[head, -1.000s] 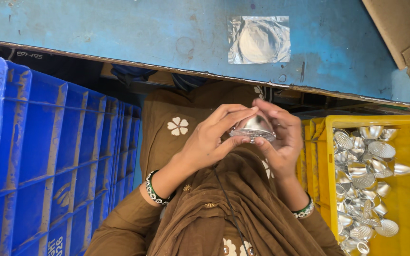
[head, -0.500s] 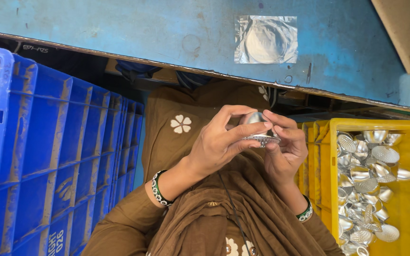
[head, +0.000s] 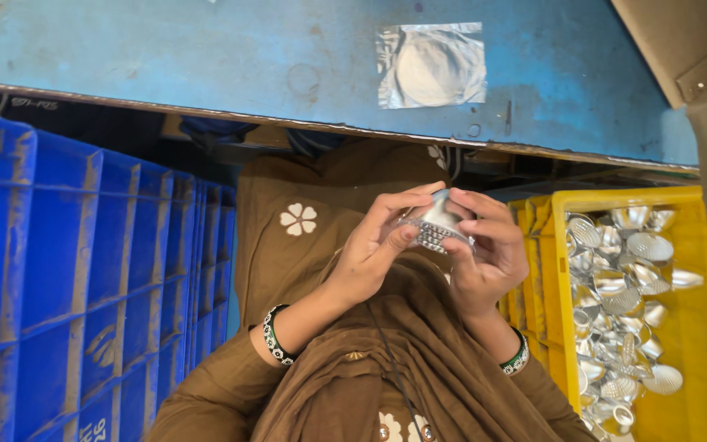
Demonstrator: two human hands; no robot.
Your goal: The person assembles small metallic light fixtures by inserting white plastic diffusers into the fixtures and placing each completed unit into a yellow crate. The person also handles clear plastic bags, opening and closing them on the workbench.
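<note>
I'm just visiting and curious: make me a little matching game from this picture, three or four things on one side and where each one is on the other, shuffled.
Things:
1. small silver foil cup
2. flat square of foil
3. heap of silver foil cups
4. blue crate

Places:
A. lying on the blue table top
B. inside the yellow crate
C. held between the left hand and the right hand
D. standing at the person's left side

Pairs: 1-C, 2-A, 3-B, 4-D
</note>
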